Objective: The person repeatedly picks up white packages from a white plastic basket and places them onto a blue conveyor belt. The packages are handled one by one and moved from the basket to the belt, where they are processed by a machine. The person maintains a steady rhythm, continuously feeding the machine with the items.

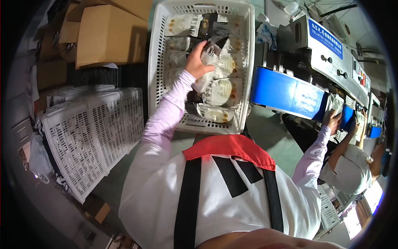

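Note:
My left hand [200, 62] is over a white perforated plastic crate [154, 71], its thumb and fingers around a black-and-white printed pouch [207, 59]. More such pouches [224, 90] lie in rows under and around it. Far to the right, my right hand [333, 122] touches another pouch [335, 102] on the blue conveyor belt [287, 90] of a metal machine. The fingers lie on that pouch's near end; its underside is hidden.
A co-worker [348, 168] at the right handles another pouch [360, 123] farther along the machine [332, 56]. Stacked white perforated crates [90, 133] stand at the left, below open cardboard boxes [108, 37]. A crumpled blue-and-white cloth [266, 34] hangs near the belt's end.

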Demonstrator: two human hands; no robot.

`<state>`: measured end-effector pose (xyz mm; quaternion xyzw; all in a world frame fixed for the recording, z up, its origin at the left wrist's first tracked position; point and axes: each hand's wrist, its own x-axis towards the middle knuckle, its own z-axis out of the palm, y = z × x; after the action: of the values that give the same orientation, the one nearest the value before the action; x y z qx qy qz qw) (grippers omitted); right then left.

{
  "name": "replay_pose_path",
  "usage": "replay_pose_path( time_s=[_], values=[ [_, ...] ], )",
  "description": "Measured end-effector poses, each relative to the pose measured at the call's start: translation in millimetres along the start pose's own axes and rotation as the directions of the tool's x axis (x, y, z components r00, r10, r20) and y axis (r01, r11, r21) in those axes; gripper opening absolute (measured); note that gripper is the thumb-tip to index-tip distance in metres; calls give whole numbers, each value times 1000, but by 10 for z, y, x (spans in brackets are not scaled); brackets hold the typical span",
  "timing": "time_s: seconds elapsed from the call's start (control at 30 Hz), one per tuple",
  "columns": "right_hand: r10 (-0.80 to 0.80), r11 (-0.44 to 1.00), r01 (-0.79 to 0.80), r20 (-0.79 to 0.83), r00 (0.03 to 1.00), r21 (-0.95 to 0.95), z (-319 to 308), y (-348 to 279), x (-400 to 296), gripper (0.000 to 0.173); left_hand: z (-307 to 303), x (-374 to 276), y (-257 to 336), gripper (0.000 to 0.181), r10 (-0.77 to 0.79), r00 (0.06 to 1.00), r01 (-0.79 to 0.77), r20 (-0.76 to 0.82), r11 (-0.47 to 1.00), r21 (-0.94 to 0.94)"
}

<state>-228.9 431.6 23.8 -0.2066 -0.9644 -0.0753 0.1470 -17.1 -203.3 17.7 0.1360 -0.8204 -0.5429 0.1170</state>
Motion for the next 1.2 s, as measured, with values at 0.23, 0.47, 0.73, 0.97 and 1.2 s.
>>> replay_pose_path(
  time_s=[0.23, 0.47, 0.73, 0.97, 1.2],
  values=[
    [5, 997, -7, -21, 1000, -71, -134, -230, -259, 64, -312, 349, -930, 94, -491, 862, 111, 128, 429, 896],
    [64, 986, -63, -2, 998, -155, -312, -410, -547, 65, -365, 662, -1109, 87, -525, 820, 28, 228, 435, 900],
    [-110, 983, 80, -177, 978, -167, -372, -607, -771, 64, -4, 114, -1076, 33, -23, 998, -5, 62, 910, 414],
    [-370, 927, 352, -168, 913, -129, -425, -593, -923, 73, 949, -1282, -182, 34, -264, 881, -74, 393, 743, 665],
    [-546, 837, 546, -134, 827, -43, -826, -725, -1259, 79, 1454, -1436, 223, 27, -576, 712, 52, 402, 615, 787]
  ],
)
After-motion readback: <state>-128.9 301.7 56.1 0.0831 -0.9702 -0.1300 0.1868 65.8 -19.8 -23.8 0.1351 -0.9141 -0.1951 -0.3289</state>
